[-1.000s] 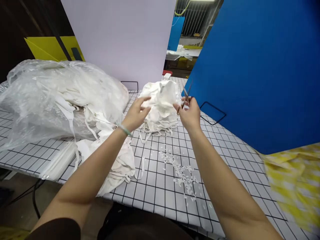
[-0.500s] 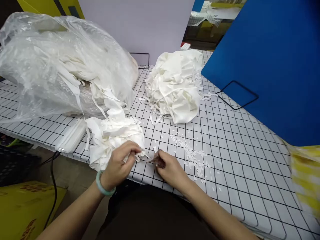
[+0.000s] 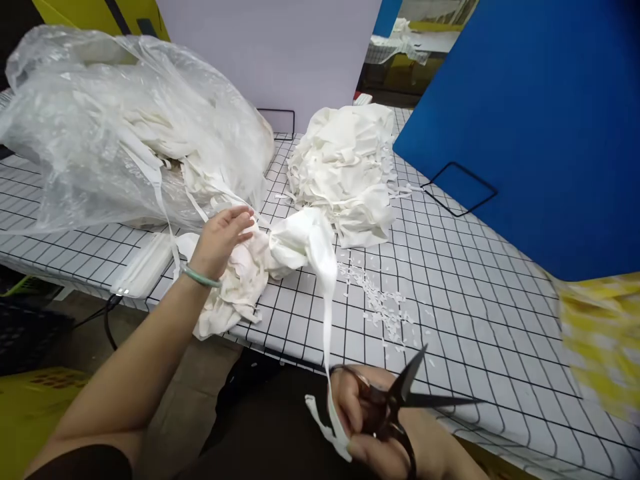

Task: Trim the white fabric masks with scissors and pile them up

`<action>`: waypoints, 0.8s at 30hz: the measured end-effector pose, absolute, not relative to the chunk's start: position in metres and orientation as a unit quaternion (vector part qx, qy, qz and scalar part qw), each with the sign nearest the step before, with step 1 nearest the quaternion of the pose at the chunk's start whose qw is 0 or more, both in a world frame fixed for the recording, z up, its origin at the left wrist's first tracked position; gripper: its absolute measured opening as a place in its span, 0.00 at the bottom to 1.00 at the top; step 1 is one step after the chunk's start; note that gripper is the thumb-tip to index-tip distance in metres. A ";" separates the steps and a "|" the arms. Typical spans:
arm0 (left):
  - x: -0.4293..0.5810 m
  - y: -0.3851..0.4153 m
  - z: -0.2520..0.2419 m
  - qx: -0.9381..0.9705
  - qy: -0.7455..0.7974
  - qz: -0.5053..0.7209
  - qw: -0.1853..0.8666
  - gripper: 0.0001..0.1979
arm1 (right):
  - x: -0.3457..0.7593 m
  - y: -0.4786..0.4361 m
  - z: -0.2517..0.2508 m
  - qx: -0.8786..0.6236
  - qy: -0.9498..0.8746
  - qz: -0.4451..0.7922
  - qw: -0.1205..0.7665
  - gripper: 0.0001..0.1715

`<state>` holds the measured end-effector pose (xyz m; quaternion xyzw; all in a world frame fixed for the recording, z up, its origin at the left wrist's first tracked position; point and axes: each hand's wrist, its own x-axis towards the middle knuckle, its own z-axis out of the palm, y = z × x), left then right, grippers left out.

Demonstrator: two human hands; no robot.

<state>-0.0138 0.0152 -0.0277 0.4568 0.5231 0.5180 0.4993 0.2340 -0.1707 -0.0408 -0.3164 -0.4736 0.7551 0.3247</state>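
- at far left we see a glossy yellow box (image 3: 40, 420) with dark reddish print, too blurred for us to read.
- above it, a big clear plastic bag (image 3: 210, 113) of white cloth bulges on the white, black-gridded tabletop (image 3: 465, 287).
- our left forearm slants up from the lower left, a pale green bangle (image 3: 200, 276) round the wrist; our left hand (image 3: 220, 237) is raised at a crumpled white cloth pile (image 3: 240, 287), its fingers pointing right.
- those fingers are loosely bent and apart; we cannot tell whether they touch the cloth.
- right of that hand, a smooth white cloth piece (image 3: 305, 233) arches above the grid, its narrow white strap (image 3: 327, 327) running down towards us.
- behind it we have a tall white cloth heap (image 3: 345, 167), with tiny white snippets (image 3: 385, 307) scattered in front.
- our right hand (image 3: 353, 407) is low by the near edge, turned inward; thumb and fingers pinch the strap near its end, and brown-handled scissors (image 3: 396, 399) sit in the same grip, blades spread rightward.
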 end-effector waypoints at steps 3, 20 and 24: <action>-0.007 -0.019 -0.040 0.555 0.511 0.434 0.493 0.11 | 0.232 -0.167 -0.045 -0.335 -0.467 0.743 0.345 0.19; 0.038 -0.079 -0.017 0.393 0.357 0.339 0.777 0.12 | 0.209 -0.071 -0.087 -0.490 -0.539 0.440 0.525 0.16; 0.027 -0.081 -0.013 0.396 0.381 0.380 0.744 0.13 | 0.198 -0.044 -0.068 -0.457 -0.496 0.456 0.581 0.12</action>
